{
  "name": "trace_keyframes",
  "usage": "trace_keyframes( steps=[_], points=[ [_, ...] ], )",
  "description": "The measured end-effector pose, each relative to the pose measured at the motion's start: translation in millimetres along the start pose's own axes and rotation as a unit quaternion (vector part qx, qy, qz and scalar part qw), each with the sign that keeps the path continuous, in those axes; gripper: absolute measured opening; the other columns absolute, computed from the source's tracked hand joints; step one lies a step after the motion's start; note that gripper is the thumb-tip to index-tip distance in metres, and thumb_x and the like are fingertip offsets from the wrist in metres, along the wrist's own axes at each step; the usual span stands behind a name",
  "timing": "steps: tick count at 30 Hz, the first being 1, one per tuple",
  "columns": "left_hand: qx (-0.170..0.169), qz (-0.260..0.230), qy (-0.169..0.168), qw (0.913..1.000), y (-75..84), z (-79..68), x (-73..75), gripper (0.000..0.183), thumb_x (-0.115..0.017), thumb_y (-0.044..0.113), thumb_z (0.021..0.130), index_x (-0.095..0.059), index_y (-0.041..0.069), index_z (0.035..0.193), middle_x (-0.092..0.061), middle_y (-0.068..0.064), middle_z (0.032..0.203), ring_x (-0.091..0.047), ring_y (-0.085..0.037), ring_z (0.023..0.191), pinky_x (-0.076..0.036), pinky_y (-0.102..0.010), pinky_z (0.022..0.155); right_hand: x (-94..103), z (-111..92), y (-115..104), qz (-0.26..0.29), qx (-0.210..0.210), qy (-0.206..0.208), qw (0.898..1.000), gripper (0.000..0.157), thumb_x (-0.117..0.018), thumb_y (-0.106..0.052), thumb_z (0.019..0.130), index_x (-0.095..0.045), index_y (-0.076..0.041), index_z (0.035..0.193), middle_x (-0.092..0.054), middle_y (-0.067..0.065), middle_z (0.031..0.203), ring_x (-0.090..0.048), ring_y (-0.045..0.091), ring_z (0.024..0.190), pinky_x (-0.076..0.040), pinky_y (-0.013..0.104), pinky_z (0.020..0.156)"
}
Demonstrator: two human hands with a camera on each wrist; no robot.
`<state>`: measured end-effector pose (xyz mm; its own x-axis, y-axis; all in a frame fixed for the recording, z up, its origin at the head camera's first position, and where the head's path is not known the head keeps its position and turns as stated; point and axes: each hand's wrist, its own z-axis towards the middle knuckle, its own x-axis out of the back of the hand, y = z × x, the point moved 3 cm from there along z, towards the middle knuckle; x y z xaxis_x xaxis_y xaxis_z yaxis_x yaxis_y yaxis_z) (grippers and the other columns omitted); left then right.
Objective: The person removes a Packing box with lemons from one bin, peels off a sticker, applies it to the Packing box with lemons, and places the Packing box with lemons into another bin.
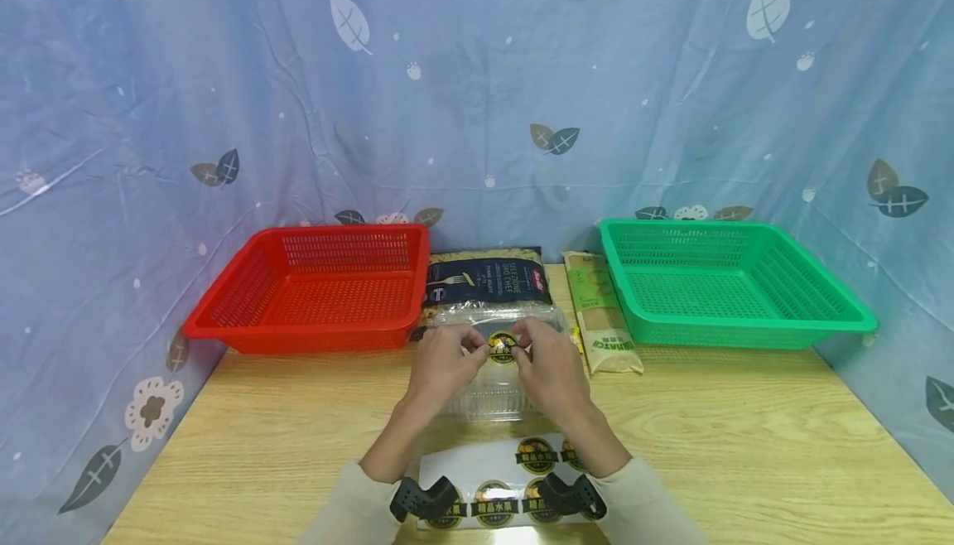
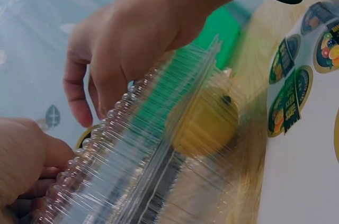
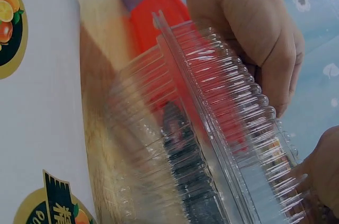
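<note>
A clear ribbed plastic box [image 1: 492,400] stands on the table in front of me, its lid shut. Just over the lid is a round black-and-gold fruit sticker [image 1: 503,348]. My left hand [image 1: 445,363] pinches the sticker's left edge between thumb and forefinger, while my right hand [image 1: 553,367] pinches its right edge. In the left wrist view, the ribbed lid edge [image 2: 114,113] partly covers the sticker, and a rounded yellow thing [image 2: 206,123] shows through the plastic. The right wrist view has the box wall [image 3: 212,123] in front of both hands' fingertips.
A white sheet of similar stickers [image 1: 462,466] lies nearest me, under my wrists. Behind the box is a pasta bag [image 1: 488,280], with a pale noodle packet [image 1: 599,313] to its right. A red basket [image 1: 313,331] stands at left, a green basket [image 1: 745,334] at right.
</note>
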<state>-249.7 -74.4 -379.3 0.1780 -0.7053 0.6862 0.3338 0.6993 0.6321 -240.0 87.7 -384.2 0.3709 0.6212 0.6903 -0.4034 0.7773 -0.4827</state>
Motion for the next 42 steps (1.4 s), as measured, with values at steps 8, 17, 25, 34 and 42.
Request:
trace_keyframes(
  steps=[8,17,25,34,42],
  points=[
    [-0.015,0.055,0.006,0.9983,0.0,0.6,-4.2,0.011,-0.074,0.015,0.088,-0.073,0.016,0.077,-0.064,0.01,0.066,-0.051,-0.006,0.055,-0.044,-0.027,0.057,-2.3,-2,0,-0.02,0.008,0.004,1.0,0.025,-0.083,-0.002,0.08,-0.067,-0.011,0.098,-0.067,0.002,0.088,-0.06,0.016,0.068,-0.049,0.031,0.058],
    [0.0,0.045,-0.006,0.999,0.9,0.5,-2.8,0.008,-0.073,0.017,0.089,-0.075,0.016,0.082,-0.065,0.01,0.068,-0.052,-0.006,0.054,-0.045,-0.028,0.057,-3.5,-3,-1,-0.075,0.05,-0.028,0.996,0.014,-0.072,-0.005,0.09,-0.079,-0.017,0.09,-0.068,-0.003,0.086,-0.06,0.016,0.071,-0.046,0.027,0.055],
    [0.016,0.027,-0.02,0.9993,0.2,0.3,1.1,0.007,-0.072,0.016,0.087,-0.077,0.013,0.084,-0.064,0.008,0.067,-0.054,-0.009,0.057,-0.048,-0.03,0.061,-5.9,-2,-4,-0.103,0.042,-0.076,0.991,0.013,-0.073,-0.019,0.093,-0.079,-0.019,0.104,-0.056,-0.004,0.082,-0.039,0.011,0.061,-0.033,0.024,0.049],
    [0.021,-0.094,-0.021,0.9951,-7.8,1.3,9.5,0.003,-0.074,0.009,0.087,-0.076,0.007,0.086,-0.066,0.005,0.074,-0.056,-0.012,0.066,-0.05,-0.03,0.062,-5.8,-3,-4,-0.11,0.018,-0.14,0.984,0.036,-0.068,-0.032,0.096,-0.07,-0.022,0.131,-0.042,-0.004,0.079,-0.033,0.015,0.06,-0.028,0.027,0.049],
    [0.013,-0.132,-0.006,0.9911,-7.7,1.5,24.0,0.005,-0.072,0.003,0.085,-0.074,0.006,0.088,-0.064,0.002,0.074,-0.056,-0.016,0.067,-0.05,-0.026,0.062,-0.5,-2,-6,-0.072,-0.007,-0.15,0.986,0.05,-0.066,-0.041,0.097,-0.061,-0.02,0.142,-0.058,0.002,0.099,-0.051,0.02,0.077,-0.044,0.033,0.061]
  ],
)
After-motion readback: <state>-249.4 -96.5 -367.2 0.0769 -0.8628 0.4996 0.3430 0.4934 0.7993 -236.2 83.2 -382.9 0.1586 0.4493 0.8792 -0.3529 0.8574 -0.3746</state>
